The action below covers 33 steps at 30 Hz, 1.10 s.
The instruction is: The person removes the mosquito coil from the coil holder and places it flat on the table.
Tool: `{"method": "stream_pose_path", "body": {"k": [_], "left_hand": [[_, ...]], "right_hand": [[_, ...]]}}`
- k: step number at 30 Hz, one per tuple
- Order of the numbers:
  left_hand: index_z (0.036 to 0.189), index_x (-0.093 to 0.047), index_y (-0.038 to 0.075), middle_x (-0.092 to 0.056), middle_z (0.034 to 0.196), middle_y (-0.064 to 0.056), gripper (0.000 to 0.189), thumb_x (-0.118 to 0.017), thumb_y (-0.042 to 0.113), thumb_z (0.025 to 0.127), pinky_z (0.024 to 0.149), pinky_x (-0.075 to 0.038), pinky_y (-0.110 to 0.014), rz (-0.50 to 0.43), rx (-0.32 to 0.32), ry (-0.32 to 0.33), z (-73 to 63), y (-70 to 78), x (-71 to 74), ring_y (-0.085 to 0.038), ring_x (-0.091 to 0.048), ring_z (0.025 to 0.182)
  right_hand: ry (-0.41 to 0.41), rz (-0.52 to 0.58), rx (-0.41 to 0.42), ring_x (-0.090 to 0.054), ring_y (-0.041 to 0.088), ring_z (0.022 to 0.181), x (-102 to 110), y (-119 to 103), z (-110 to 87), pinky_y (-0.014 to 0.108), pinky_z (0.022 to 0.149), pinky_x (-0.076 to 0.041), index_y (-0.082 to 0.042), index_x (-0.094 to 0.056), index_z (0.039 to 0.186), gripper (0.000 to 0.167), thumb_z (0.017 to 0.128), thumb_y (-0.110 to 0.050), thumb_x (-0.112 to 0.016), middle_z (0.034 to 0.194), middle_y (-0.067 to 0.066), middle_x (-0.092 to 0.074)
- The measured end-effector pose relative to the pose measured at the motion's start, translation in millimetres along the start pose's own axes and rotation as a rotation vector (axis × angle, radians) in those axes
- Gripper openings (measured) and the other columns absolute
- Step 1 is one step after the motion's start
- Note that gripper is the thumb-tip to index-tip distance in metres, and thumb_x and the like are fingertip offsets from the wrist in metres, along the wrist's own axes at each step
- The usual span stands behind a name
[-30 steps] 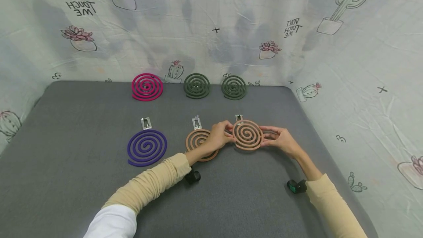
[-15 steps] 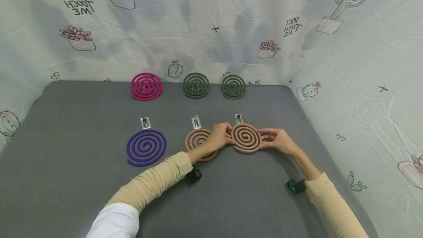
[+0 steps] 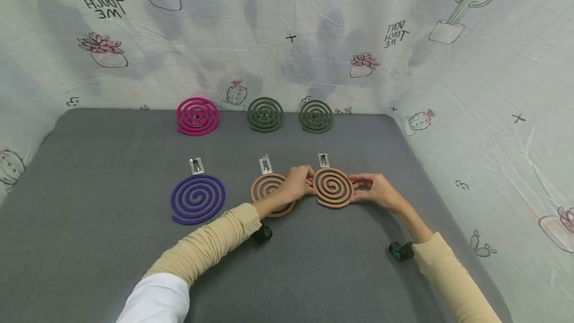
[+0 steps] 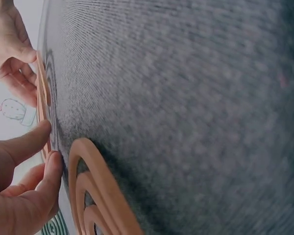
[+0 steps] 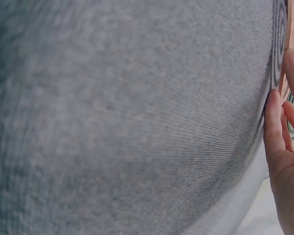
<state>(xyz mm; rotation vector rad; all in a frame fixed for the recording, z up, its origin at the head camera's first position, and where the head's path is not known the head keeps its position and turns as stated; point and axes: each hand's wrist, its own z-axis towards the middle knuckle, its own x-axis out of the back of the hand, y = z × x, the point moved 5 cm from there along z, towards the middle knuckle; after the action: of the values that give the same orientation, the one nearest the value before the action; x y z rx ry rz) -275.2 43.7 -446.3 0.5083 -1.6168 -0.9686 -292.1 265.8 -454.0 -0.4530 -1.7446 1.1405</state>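
Observation:
A light-brown mosquito coil (image 3: 333, 188) lies flat between my two hands, just in front of a small metal coil stand (image 3: 323, 160). My left hand (image 3: 296, 184) pinches its left edge between thumb and fingers. At the opposite edge, my right hand (image 3: 376, 192) holds the coil with thumb and fingertips. In the left wrist view, the coil (image 4: 43, 88) appears edge-on, slightly above the grey cloth with a shadow beneath. A second brown coil (image 3: 262, 187) rests on the table, partly hidden under my left forearm.
A purple coil (image 3: 198, 198) lies left, with a metal stand (image 3: 196, 166) behind it. Another stand (image 3: 265, 164) is behind the second brown coil. Along the back edge sit a pink coil (image 3: 197, 116) and two green coils (image 3: 265, 114). Patterned cloth (image 3: 179, 44) hangs behind the table.
Both hands have brought the brown coil slightly lower and toward me. It overlapped the metal stand before; now the stand shows fully behind it. The grip on both edges continues.

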Motion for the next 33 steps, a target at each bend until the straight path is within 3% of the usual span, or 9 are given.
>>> {"method": "stream_pose_path", "body": {"k": [14,26,33], "left_hand": [[0.118,-0.060,-0.007,-0.064,0.099,-0.013,0.045,-0.078,-0.001,0.077,0.077,-0.055,-0.029,0.034,-0.001,-0.014,1.4,3.3,-2.1,-0.022,-0.061,0.090],[0.115,-0.063,-0.007,-0.064,0.102,-0.015,0.043,-0.080,0.001,0.076,0.077,-0.055,-0.028,0.093,-0.039,-0.012,2.2,4.0,-3.7,-0.020,-0.064,0.088],[0.115,-0.063,-0.008,-0.065,0.101,-0.015,0.044,-0.081,0.002,0.075,0.078,-0.056,-0.029,0.118,-0.049,-0.027,4.2,3.9,-4.4,-0.021,-0.065,0.088]], "right_hand": [[0.012,-0.042,0.011,-0.064,0.019,0.090,-0.8,0.6,0.0,0.019,0.074,-0.055,0.014,-0.057,0.122,0.059,0.070,0.004,-0.082,0.109,0.027,-0.064],[0.009,-0.117,0.013,-0.065,0.023,0.089,0.1,-2.3,0.8,0.021,0.075,-0.057,0.012,-0.059,0.121,0.059,0.069,0.001,-0.083,0.110,0.025,-0.064],[0.020,-0.189,0.020,-0.065,0.022,0.085,-0.7,-6.5,1.5,0.020,0.073,-0.056,0.011,-0.061,0.119,0.060,0.066,-0.002,-0.086,0.101,0.019,-0.067]]}}
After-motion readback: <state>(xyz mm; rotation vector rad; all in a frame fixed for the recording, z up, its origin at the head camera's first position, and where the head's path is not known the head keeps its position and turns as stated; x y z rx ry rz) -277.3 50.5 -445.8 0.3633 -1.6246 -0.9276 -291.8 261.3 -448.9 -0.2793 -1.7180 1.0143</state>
